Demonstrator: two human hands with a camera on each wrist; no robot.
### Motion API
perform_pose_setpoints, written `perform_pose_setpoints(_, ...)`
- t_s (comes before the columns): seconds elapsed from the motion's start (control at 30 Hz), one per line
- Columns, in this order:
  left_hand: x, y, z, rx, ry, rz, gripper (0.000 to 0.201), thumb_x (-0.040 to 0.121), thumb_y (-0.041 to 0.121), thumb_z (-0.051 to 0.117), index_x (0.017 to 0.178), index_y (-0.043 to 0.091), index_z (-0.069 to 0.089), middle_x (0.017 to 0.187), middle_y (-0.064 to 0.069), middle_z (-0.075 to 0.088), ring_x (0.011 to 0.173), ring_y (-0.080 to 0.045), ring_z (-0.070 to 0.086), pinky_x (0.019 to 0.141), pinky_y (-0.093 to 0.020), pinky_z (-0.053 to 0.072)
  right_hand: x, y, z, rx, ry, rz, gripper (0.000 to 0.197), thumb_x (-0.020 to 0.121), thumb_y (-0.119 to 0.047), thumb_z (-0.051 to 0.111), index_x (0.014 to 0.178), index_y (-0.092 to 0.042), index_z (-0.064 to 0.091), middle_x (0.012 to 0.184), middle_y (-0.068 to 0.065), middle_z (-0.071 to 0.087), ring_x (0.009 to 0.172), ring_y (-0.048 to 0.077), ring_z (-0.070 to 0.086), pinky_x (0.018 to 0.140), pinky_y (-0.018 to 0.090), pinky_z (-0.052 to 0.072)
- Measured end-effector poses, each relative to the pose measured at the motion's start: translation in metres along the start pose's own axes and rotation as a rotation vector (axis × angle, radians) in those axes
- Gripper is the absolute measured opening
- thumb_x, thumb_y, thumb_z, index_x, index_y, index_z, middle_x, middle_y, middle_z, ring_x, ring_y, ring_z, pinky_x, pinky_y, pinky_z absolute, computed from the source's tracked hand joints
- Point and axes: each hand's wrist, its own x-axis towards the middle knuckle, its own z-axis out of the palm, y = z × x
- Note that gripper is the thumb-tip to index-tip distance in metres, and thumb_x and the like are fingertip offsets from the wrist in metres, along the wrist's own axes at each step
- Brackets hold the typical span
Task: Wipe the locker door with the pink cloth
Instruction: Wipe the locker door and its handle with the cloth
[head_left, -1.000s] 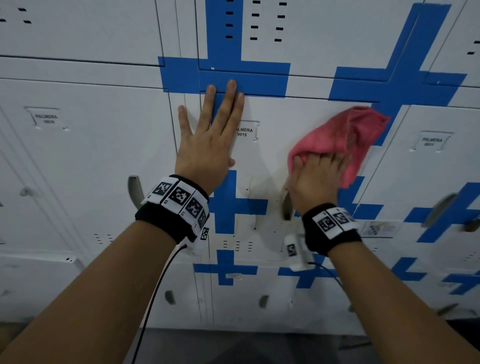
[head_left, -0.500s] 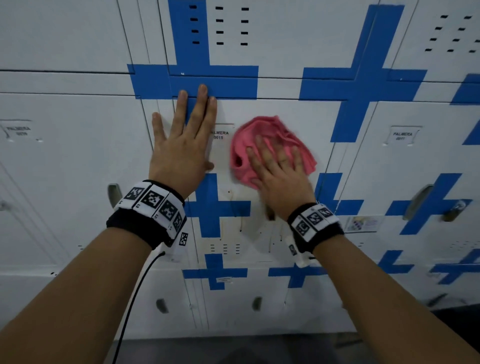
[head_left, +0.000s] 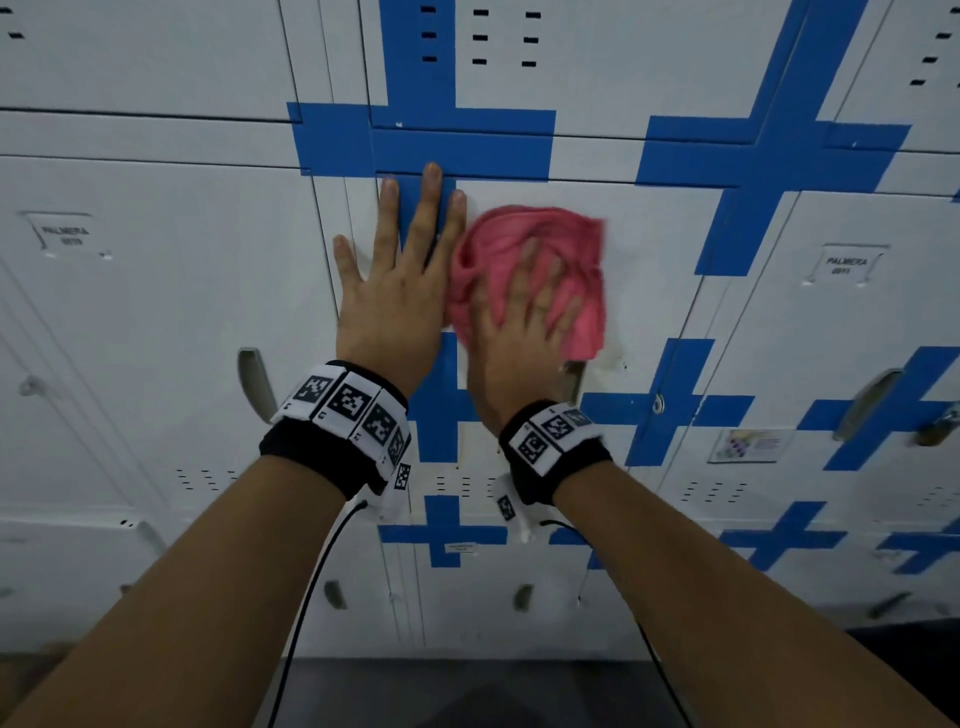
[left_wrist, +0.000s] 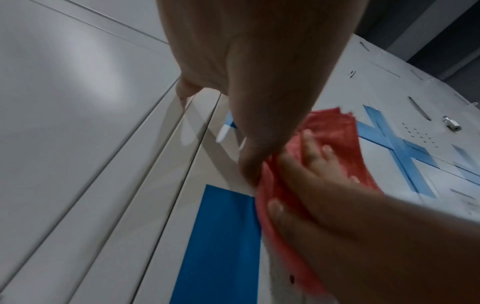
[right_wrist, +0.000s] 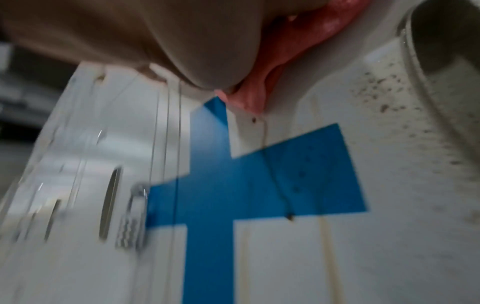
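Note:
The white locker door (head_left: 644, 244) with blue cross markings fills the head view. My right hand (head_left: 524, 322) lies flat on the pink cloth (head_left: 498, 244), fingers spread and straight, pressing it against the upper part of the door. My left hand (head_left: 395, 280) rests flat on the door's left edge, fingers straight and pointing up, right beside the cloth. In the left wrist view the pink cloth (left_wrist: 335, 131) shows under the right hand (left_wrist: 317, 164). In the right wrist view a fold of the pink cloth (right_wrist: 259, 82) hangs under my palm.
Neighbouring lockers (head_left: 156, 312) stand on both sides, each with a recessed handle (head_left: 254, 379). This door's handle recess (right_wrist: 441, 41) sits just below the cloth, with dark specks and yellowish drip stains (right_wrist: 327, 257) on the door. A padlock (head_left: 940, 431) hangs at far right.
My right hand has swept the pink cloth leftward across the door, from near the right blue cross to right beside my left hand. The left hand stays pressed in place.

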Motion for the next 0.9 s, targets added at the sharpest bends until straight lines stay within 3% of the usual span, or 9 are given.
perform_pose_setpoints(0.1, -0.003, -0.003, 0.005, 0.005, 0.024, 0.006, 0.1, 0.097, 0.027, 0.065, 0.162, 0.02, -0.011, 0.17, -0.006, -0.016, 0.157, -0.036, -0.008, 0.114, -0.073, 0.025, -0.008, 0.024, 0.007, -0.048, -0.025, -0.296, 0.075, 0.092, -0.023, 0.055, 0.155, -0.023, 0.013, 0.161, 0.016, 0.008, 0.146, 0.043, 0.007, 0.112, 0.067, -0.001)
perform_pose_setpoints(0.2, -0.003, -0.006, 0.003, 0.012, 0.001, 0.023, 0.107, 0.093, 0.031, 0.07, 0.162, 0.02, -0.011, 0.17, -0.006, -0.017, 0.157, -0.037, -0.009, 0.115, -0.072, 0.024, -0.006, 0.074, 0.0, -0.194, -0.072, -0.428, 0.082, 0.094, -0.027, 0.055, 0.155, -0.026, -0.001, 0.162, 0.006, -0.006, 0.146, 0.036, -0.009, 0.109, 0.064, -0.013)
perform_pose_setpoints(0.27, -0.003, -0.006, 0.001, 0.015, -0.032, 0.019, 0.117, 0.087, 0.041, 0.074, 0.162, 0.02, -0.013, 0.17, -0.006, -0.02, 0.157, -0.037, -0.012, 0.116, -0.071, 0.021, -0.011, 0.102, -0.007, -0.224, -0.098, -0.338, 0.084, 0.096, -0.035, 0.052, 0.154, -0.028, -0.009, 0.16, 0.006, -0.013, 0.142, 0.036, -0.02, 0.107, 0.065, -0.012)
perform_pose_setpoints(0.37, -0.003, -0.006, 0.001, 0.027, -0.035, 0.013, 0.12, 0.085, 0.044, 0.076, 0.162, 0.02, -0.013, 0.169, -0.006, -0.02, 0.157, -0.037, -0.011, 0.116, -0.07, 0.023, -0.023, 0.111, -0.011, -0.174, -0.093, -0.096, 0.067, 0.101, -0.041, 0.033, 0.153, -0.02, -0.004, 0.161, 0.017, -0.003, 0.146, 0.041, -0.006, 0.112, 0.067, 0.0)
perform_pose_setpoints(0.5, -0.003, -0.005, 0.002, 0.011, -0.043, 0.012, 0.12, 0.086, 0.042, 0.075, 0.161, 0.02, -0.015, 0.169, -0.007, -0.021, 0.156, -0.037, -0.012, 0.117, -0.071, 0.023, -0.02, 0.068, -0.007, -0.018, 0.028, 0.16, 0.065, 0.101, -0.028, 0.039, 0.153, -0.01, 0.006, 0.159, 0.025, 0.002, 0.145, 0.045, 0.0, 0.114, 0.065, 0.003)
perform_pose_setpoints(0.57, -0.003, -0.004, 0.003, 0.011, -0.047, 0.01, 0.119, 0.086, 0.042, 0.075, 0.161, 0.019, -0.015, 0.169, -0.007, -0.021, 0.156, -0.037, -0.012, 0.116, -0.072, 0.023, -0.017, 0.046, -0.003, 0.013, 0.093, 0.086, 0.071, 0.096, -0.015, 0.05, 0.153, -0.009, 0.007, 0.158, 0.024, 0.007, 0.144, 0.046, 0.004, 0.114, 0.064, 0.003)
perform_pose_setpoints(0.63, -0.004, -0.003, 0.002, 0.006, -0.044, 0.01, 0.115, 0.088, 0.039, 0.073, 0.162, 0.019, -0.013, 0.169, -0.007, -0.02, 0.156, -0.038, -0.012, 0.116, -0.072, 0.022, -0.017, 0.028, 0.002, -0.004, 0.056, -0.06, 0.084, 0.086, -0.003, 0.053, 0.154, -0.013, 0.004, 0.159, 0.02, 0.008, 0.145, 0.045, 0.006, 0.113, 0.065, 0.001)
perform_pose_setpoints(0.8, -0.004, -0.006, 0.004, -0.017, 0.01, 0.005, 0.096, 0.099, 0.02, 0.06, 0.162, 0.021, -0.012, 0.17, -0.006, -0.018, 0.157, -0.037, -0.011, 0.116, -0.071, 0.021, -0.022, 0.024, 0.01, -0.085, -0.099, -0.342, 0.083, 0.082, -0.009, 0.057, 0.154, -0.019, 0.018, 0.16, 0.012, 0.016, 0.143, 0.042, 0.021, 0.112, 0.062, -0.002)
perform_pose_setpoints(0.9, -0.004, -0.006, 0.005, -0.012, 0.013, 0.008, 0.1, 0.097, 0.024, 0.065, 0.162, 0.02, -0.011, 0.17, -0.007, -0.016, 0.157, -0.037, -0.008, 0.115, -0.071, 0.023, -0.014, 0.058, -0.001, -0.196, -0.129, -0.479, 0.079, 0.091, -0.014, 0.045, 0.155, -0.023, 0.0, 0.162, 0.007, -0.001, 0.148, 0.033, 0.002, 0.114, 0.058, -0.006)
